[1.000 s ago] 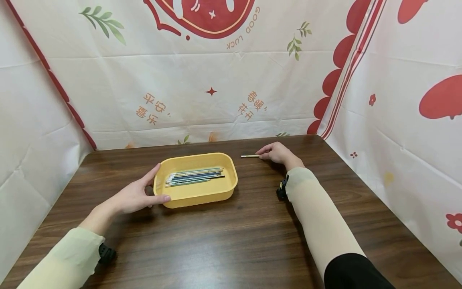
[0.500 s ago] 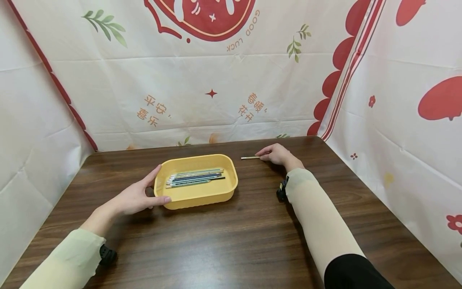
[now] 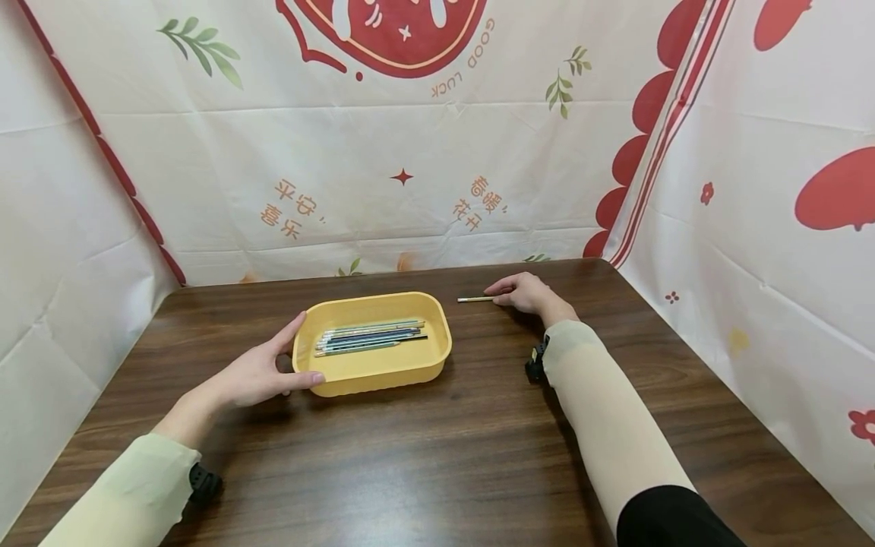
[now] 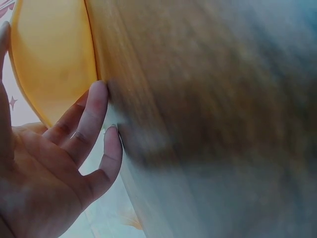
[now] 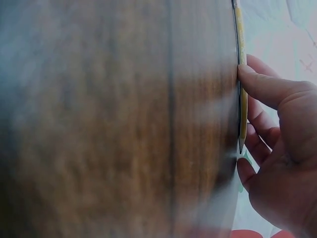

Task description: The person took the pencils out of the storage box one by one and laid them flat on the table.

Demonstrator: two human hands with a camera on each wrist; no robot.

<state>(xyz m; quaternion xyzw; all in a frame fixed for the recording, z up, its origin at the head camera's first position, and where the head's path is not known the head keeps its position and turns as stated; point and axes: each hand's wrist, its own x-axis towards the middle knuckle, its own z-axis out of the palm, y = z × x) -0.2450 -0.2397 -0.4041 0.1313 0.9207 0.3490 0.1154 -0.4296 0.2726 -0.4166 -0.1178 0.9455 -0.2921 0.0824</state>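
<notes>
Right hand (image 3: 526,294): my thumb and forefinger pinch one pencil (image 5: 242,44) low at the bench (image 3: 417,463), to the right of the yellow tray (image 3: 383,375) and apart from it. Its pale end points toward the tray; the sharpened tip sits by my palm. Cannot tell whether the pencil touches the bench surface.

Left hand (image 3: 256,372): my fingers are spread about the left end of the tray, thumb on the near rim, forefinger at the far left corner; the other fingers bend only slightly.

Inside the tray a row of pencils (image 3: 369,336) lies roughly lengthwise, exact count unclear. Behind the bench hangs a printed white cloth (image 3: 342,144).
</notes>
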